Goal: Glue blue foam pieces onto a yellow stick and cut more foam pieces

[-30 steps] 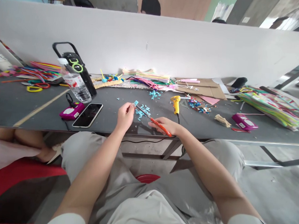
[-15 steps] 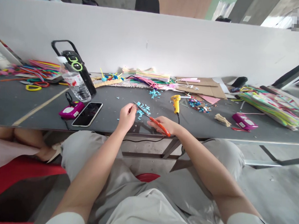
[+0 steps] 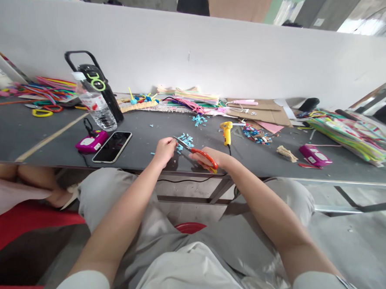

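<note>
My right hand [image 3: 207,157] grips a pair of scissors [image 3: 205,156] by the red-orange handles, its blades pointing left and away from me. Close to the blade tips is my left hand [image 3: 166,149], with thumb and fingers pinched together. Whatever the pinch holds is too small or hidden to name. Short light-blue cut pieces [image 3: 186,139] lie scattered on the dark table under and behind the blades. Another small pile of blue bits [image 3: 199,120] sits farther back.
A yellow glue gun [image 3: 227,132] stands right of the scissors, its cord hanging off the edge. To the left are a phone [image 3: 112,147], a purple box [image 3: 91,141], a water bottle [image 3: 99,108] and a black flask [image 3: 111,98]. Colourful pipe cleaners [image 3: 353,139] lie at right.
The scissors have turned in my right hand, so the handle loops now show more broadly. My left hand has shifted slightly and stays pinched by the blade tips.
</note>
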Available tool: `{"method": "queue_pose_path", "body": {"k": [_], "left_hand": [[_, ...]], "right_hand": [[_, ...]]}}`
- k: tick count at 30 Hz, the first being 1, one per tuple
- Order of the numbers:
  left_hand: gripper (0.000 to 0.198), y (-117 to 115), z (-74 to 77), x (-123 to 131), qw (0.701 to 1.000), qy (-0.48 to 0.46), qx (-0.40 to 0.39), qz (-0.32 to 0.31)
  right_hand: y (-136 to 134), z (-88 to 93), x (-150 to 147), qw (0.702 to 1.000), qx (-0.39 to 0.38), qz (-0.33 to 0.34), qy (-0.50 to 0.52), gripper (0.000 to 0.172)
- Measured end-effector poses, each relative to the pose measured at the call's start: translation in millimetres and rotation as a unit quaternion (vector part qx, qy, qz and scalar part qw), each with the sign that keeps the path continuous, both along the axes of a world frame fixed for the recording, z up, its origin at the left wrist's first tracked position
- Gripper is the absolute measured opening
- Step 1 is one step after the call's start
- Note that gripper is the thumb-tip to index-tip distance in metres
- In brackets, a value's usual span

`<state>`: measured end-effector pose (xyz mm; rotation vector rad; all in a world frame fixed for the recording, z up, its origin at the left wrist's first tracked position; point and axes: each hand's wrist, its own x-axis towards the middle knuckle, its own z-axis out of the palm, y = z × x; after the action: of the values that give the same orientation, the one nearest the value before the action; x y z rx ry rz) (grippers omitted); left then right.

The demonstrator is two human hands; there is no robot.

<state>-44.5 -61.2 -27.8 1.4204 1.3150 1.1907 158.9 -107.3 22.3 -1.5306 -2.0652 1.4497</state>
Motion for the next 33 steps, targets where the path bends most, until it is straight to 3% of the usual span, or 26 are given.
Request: {"method": "queue_pose_path", "body": {"k": [6,16,18,20,23,26,29,33], "left_hand": [[0.016,-0.2,5.6,-1.5,0.994,-0.060,-0.095,-0.012],[0.018,-3.4,10.1,-10.6,0.993,-0.045,-0.110,-0.019],[0.019,-2.4,16.5,-24.7,0.996,0.025,-0.083,0.004],[0.022,3.4,24.8,-47.3,0.984,0.175,-0.028,0.024],[0.022,21.8,35.6,-90.2,0.937,0.345,0.021,0.057],[0.022,45.1,39.5,-127.7,0.887,0.453,-0.003,0.096],[0.025,63.6,39.9,-147.1,0.852,0.511,-0.012,0.110],[0.028,81.9,41.0,-153.7,0.834,0.533,0.006,0.142]], "right_hand": [[1.2,0.2,-4.0,1.000,-0.012,-0.003,-0.001,0.060],[-7.2,2.3,-9.3,0.999,-0.014,-0.049,0.009,0.061],[-8.4,1.0,-6.9,0.997,-0.029,-0.068,0.039,0.059],[-7.8,-2.4,-0.9,0.994,-0.030,-0.080,0.063,0.057],[-4.9,-8.1,14.2,0.994,-0.015,-0.093,0.049,0.057],[-2.2,-8.2,31.8,0.996,0.021,-0.082,0.007,0.059],[-0.5,-2.1,46.1,0.994,0.065,-0.080,-0.047,0.060],[3.9,4.0,59.0,0.985,0.100,-0.082,-0.113,0.059]]}}
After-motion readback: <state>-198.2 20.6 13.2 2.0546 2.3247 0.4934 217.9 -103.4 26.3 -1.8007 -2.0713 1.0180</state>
